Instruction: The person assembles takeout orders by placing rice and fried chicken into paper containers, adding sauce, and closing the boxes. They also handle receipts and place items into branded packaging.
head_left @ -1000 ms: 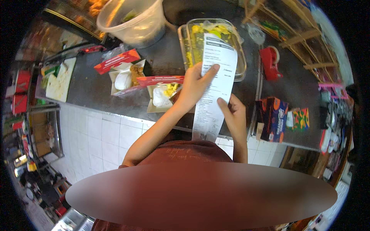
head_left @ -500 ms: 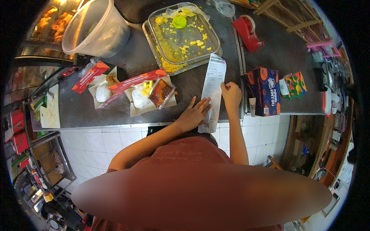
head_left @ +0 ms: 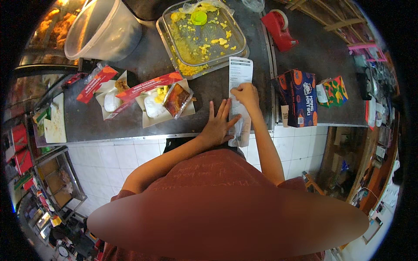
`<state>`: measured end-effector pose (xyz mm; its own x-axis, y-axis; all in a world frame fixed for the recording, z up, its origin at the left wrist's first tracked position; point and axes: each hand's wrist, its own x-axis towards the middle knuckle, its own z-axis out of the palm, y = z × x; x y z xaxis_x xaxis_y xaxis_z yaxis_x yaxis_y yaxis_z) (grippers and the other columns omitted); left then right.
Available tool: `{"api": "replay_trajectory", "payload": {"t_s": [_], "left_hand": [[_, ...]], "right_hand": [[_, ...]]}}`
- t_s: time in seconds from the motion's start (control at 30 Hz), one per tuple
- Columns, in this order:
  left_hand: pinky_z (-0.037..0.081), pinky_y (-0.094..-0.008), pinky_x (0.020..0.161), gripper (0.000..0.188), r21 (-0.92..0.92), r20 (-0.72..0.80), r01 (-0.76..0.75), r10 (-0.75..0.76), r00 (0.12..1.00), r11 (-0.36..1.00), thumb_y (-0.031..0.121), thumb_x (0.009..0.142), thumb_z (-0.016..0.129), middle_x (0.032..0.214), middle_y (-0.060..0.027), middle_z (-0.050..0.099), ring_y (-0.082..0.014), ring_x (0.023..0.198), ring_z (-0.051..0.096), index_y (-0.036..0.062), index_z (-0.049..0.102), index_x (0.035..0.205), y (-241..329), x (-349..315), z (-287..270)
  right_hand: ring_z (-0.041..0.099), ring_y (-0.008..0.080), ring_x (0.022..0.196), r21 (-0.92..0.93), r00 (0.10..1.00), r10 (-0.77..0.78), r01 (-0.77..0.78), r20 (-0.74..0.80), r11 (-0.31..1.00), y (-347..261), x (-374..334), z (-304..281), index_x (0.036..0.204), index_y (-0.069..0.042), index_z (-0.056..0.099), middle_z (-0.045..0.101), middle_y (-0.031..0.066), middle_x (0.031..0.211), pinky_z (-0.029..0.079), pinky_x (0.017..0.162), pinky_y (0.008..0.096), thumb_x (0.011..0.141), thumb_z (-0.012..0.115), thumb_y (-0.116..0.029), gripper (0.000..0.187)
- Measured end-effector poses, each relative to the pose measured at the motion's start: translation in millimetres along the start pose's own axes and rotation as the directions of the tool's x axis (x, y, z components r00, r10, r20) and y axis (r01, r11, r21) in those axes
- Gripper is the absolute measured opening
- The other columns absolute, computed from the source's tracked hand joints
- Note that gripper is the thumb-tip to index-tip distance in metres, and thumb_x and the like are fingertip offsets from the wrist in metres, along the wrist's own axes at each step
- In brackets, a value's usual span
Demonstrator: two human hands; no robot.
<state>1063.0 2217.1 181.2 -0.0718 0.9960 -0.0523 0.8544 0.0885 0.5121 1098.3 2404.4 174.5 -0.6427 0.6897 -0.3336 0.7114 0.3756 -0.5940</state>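
Note:
A long white paper receipt lies on the dark counter, its lower end reaching over the front edge. My left hand rests flat with fingers spread at the receipt's left side, the thumb across the paper. Higher up on the receipt, my right hand is closed, its fingertips bent inward; whether they pinch anything is hidden. Left of my hands sit two open food boxes with red flaps. The nearer box holds white rice, yellow bits and a bag of brown sauce; the other holds rice and a browned piece.
Beyond the receipt stands a wire-mesh tray with yellow crumbs and a green cup. A clear plastic tub is at the far left. To the right are a red tape dispenser, a dark patterned box and a colourful packet.
My right hand has moved left from the receipt's right edge onto the paper. My left hand's fingers have spread and shifted to its left side. The receipt has slid slightly left and straightened.

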Motion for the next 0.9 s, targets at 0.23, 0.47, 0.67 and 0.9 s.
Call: {"api": "replay_trajectory", "payload": {"t_s": [0.23, 0.47, 0.67, 0.9], "left_hand": [[0.004, -0.0731, 0.098, 0.076, 0.054, 0.034, 0.006, -0.008, 0.999, 0.998, 0.043, 0.071, 0.069, 0.146, -0.0291, 0.010, -0.0434, 0.137, 0.011, 0.0177, 0.039, 0.137, 3, 3, -6], [0.012, -0.0659, 0.103, 0.066, 0.036, 0.011, 0.013, -0.013, 1.000, 0.999, 0.035, 0.074, 0.070, 0.144, -0.0265, 0.019, -0.0396, 0.135, 0.020, 0.0154, 0.045, 0.132, 1, 5, -17], [0.048, -0.0327, 0.078, 0.023, -0.295, -0.543, 0.026, -0.190, 0.818, 0.955, 0.012, 0.079, 0.066, 0.098, -0.0111, 0.061, -0.0250, 0.092, 0.060, 0.0053, 0.060, 0.100, -37, -48, -75], [0.036, -0.0346, 0.097, 0.068, -0.496, -0.831, 0.320, -0.548, 0.093, 0.807, 0.018, 0.078, 0.074, 0.125, -0.0205, 0.043, -0.0275, 0.111, 0.048, -0.0046, 0.034, 0.128, -106, -123, -104]], "right_hand": [[0.063, 0.0346, 0.068, -0.048, 0.992, -0.090, 0.095, 0.091, 0.994, 11, 0, -1, 0.072, -0.003, 0.067, 0.064, 0.0161, 0.071, 0.050, 0.061, 0.0415, 0.066, 0.071, -0.029, 0.027], [0.064, 0.0284, 0.068, 0.097, 0.945, -0.273, 0.293, -0.179, 0.951, 5, -35, 2, 0.096, 0.001, 0.059, 0.064, 0.0157, 0.076, 0.049, 0.064, 0.0340, 0.084, 0.057, -0.008, 0.015], [0.041, 0.0396, 0.121, -0.059, 0.823, -0.415, 0.427, -0.389, 0.902, 25, -21, -9, 0.127, 0.003, 0.039, 0.042, 0.0249, 0.128, 0.032, 0.104, 0.0410, 0.076, 0.049, 0.005, 0.052], [0.054, 0.0280, 0.099, 0.229, 0.797, -0.383, 0.528, -0.468, 0.818, -54, -42, 17, 0.113, 0.002, 0.050, 0.057, 0.0136, 0.105, 0.042, 0.089, 0.0356, 0.076, 0.056, -0.002, 0.037]]}}
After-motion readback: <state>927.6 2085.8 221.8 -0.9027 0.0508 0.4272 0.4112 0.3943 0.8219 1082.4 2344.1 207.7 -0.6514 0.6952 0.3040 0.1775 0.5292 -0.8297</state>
